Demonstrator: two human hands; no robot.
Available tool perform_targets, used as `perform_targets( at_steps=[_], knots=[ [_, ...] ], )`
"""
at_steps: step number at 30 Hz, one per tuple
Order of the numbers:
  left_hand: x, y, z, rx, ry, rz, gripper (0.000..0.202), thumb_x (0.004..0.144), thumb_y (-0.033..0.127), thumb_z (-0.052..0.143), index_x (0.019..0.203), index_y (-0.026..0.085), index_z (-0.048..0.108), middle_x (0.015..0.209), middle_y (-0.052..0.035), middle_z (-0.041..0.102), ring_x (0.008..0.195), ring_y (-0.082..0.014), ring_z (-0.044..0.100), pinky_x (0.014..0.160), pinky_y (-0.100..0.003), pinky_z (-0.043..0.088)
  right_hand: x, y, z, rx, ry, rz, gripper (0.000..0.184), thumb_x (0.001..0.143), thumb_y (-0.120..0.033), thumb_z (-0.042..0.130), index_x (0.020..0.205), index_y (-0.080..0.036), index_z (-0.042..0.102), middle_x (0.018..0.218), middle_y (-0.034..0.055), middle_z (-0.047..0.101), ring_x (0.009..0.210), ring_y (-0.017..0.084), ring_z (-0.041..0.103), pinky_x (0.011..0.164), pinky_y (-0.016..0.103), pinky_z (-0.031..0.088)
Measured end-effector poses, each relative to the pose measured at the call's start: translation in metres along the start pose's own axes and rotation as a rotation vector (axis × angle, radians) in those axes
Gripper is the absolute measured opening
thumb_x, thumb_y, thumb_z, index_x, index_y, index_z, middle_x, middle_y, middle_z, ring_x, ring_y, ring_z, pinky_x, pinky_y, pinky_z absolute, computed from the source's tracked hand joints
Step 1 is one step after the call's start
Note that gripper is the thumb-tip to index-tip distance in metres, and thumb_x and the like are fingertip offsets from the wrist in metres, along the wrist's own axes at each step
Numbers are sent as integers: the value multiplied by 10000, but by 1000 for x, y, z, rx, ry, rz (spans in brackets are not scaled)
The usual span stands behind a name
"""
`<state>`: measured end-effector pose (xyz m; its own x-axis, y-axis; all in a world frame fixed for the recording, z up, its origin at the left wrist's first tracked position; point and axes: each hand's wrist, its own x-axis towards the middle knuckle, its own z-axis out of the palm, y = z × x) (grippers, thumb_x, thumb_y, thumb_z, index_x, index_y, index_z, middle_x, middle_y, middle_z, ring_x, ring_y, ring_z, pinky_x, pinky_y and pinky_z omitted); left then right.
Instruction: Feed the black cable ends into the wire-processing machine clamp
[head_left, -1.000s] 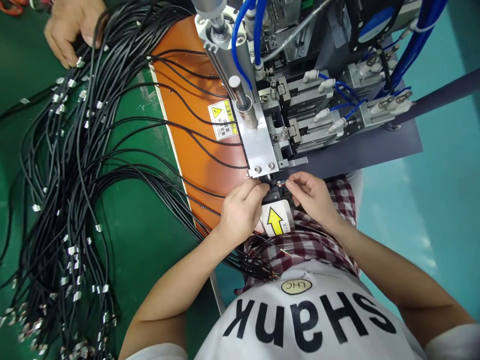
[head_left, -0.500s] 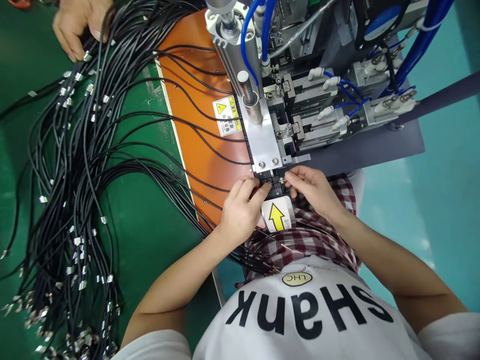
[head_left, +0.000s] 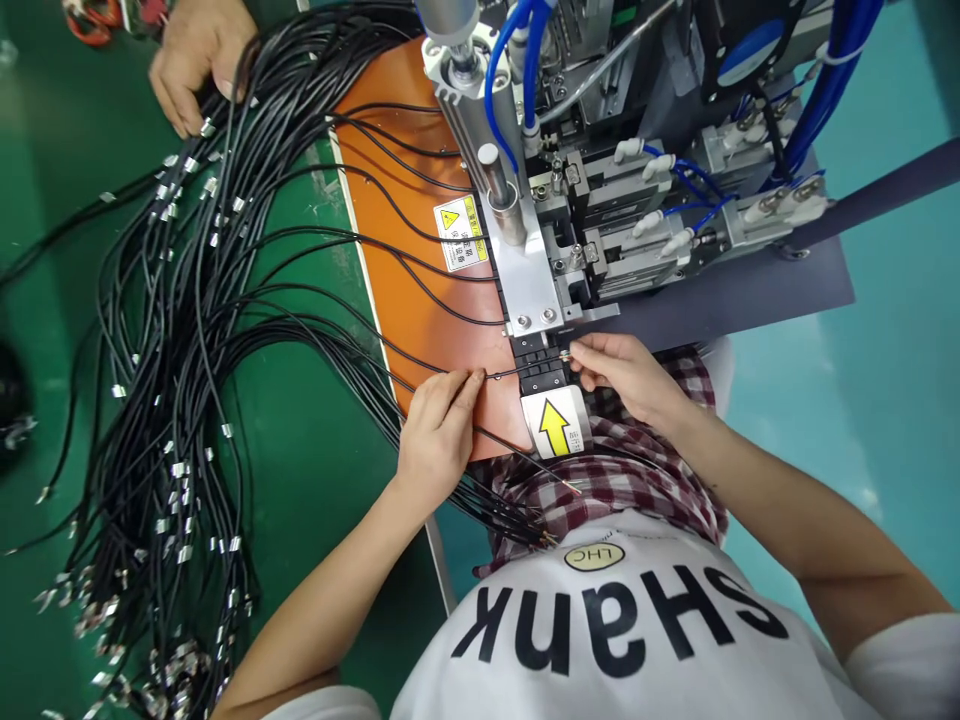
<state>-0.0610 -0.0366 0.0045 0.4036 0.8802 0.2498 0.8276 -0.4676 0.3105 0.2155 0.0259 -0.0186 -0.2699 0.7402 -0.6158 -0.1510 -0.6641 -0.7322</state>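
My left hand [head_left: 436, 432] rests on the orange plate [head_left: 420, 300], fingers pinched on a thin black cable [head_left: 504, 374] that runs right into the black slotted fixture [head_left: 541, 366]. My right hand [head_left: 619, 372] pinches the same cable's stripped end at the right side of the fixture, just under the metal press head [head_left: 529, 285]. A white label with a yellow arrow [head_left: 556, 424] lies just below the fixture. Several more black cables [head_left: 420, 270] lie across the orange plate into the machine.
A big bundle of black cables with metal clips [head_left: 165, 380] covers the green mat on the left. Another person's hand [head_left: 196, 55] grips cables at the top left. The machine with blue hoses [head_left: 660, 150] fills the top right. Loose cable ends [head_left: 525, 525] lie over my checked lap.
My left hand has slid left along the cable, away from the fixture onto the orange plate. My right hand stays at the fixture. The other person's hand appears further right in the frame.
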Motion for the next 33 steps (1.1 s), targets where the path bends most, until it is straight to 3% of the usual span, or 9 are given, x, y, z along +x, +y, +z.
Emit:
perform_targets(
  at_steps=[4,10,17,20,22,24,26,29,33],
  knots=[
    [-7,2,2,43,-69,-12,597,988,114,469,1568,211,364,1310,-189,600,1244,-299,553,1050,-469,489,-15,15,-22,71,73,-12,418,842,-584,715,997,-197,750,937,29,682,621,81,577,601,235,455],
    [-8,9,-1,55,-85,-17,536,1000,128,430,1535,156,413,1303,-193,587,1261,-298,525,1085,-461,476,-36,44,-47,151,206,39,362,777,-520,803,945,-202,765,844,-3,639,653,66,543,633,193,473],
    [34,-11,-22,32,-166,-101,496,1038,286,378,1504,125,420,1461,-193,499,1359,-311,467,1140,-512,434,-48,43,-47,80,209,-35,343,726,-490,849,906,-211,764,846,10,637,679,86,545,586,192,464],
    [35,-14,-45,-18,-148,16,420,1044,262,361,1426,155,498,1426,-177,533,1298,-270,535,1049,-441,511,-69,33,-42,-63,238,-128,316,797,-519,785,926,-234,745,863,5,635,691,93,541,613,206,466],
    [22,-2,-52,-29,-148,213,337,1037,253,410,1314,162,579,1299,-156,624,1142,-242,614,941,-391,549,-85,29,-40,-226,260,-169,301,859,-531,722,954,-246,727,867,6,644,704,105,548,662,228,474],
    [4,18,-47,-29,-198,440,284,1019,258,489,1257,159,608,1218,-132,674,1042,-229,639,873,-367,553,-96,27,-35,-353,262,-199,296,892,-532,683,975,-250,713,837,10,648,723,125,566,711,256,482],
    [-10,36,-36,-41,-217,542,228,1003,212,521,1194,147,628,1192,-128,690,1069,-235,639,870,-360,547,-100,25,-28,-428,236,-230,288,909,-524,664,979,-247,701,800,12,647,739,144,588,732,276,488],
    [-15,48,-27,-177,-151,469,144,1005,191,514,1088,156,627,1073,-100,712,1026,-205,659,860,-329,550,-100,21,-13,-503,156,-296,259,939,-488,632,985,-240,689,814,22,670,736,154,611,721,288,496],
    [-4,43,-40,-190,-28,144,132,1020,198,482,1108,171,577,969,-74,679,860,-164,654,753,-288,549,-101,12,11,-635,42,-456,197,960,-390,611,1052,-240,699,895,37,704,737,160,637,691,303,499]
  ],
)
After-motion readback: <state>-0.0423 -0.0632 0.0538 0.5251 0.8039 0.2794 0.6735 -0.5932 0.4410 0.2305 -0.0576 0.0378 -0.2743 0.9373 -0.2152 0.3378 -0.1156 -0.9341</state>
